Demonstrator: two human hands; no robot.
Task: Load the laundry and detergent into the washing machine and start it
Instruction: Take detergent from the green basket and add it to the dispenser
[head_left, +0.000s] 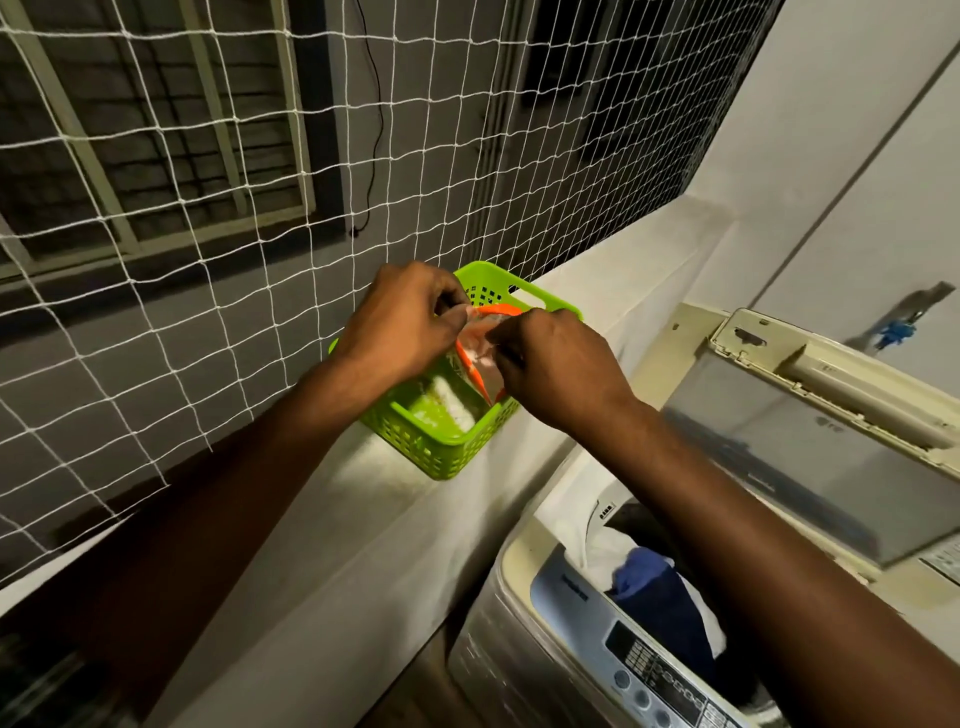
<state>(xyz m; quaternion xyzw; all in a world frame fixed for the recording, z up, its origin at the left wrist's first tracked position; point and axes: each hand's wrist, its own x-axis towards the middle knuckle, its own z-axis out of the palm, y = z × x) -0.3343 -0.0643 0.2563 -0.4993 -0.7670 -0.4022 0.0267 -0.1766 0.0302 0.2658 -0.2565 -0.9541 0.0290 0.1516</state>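
**Detergent pouch held over the green basket**

Detergent pouch (480, 345), clear plastic with orange edging, sits between my two hands above the green basket (447, 447), which rests on the white ledge (363, 483) beside the netted window (208, 208). My left hand (405, 322) pinches the pouch's top edge with fingertips closed on the plastic. My right hand (556, 369) pinches the same edge just beside it, knuckles up. White powder shows in the basket's bottom. Lower right, the washing machine (571, 649) stands with its lid (810, 431) raised, and white and dark blue laundry (649, 587) lies in the drum.
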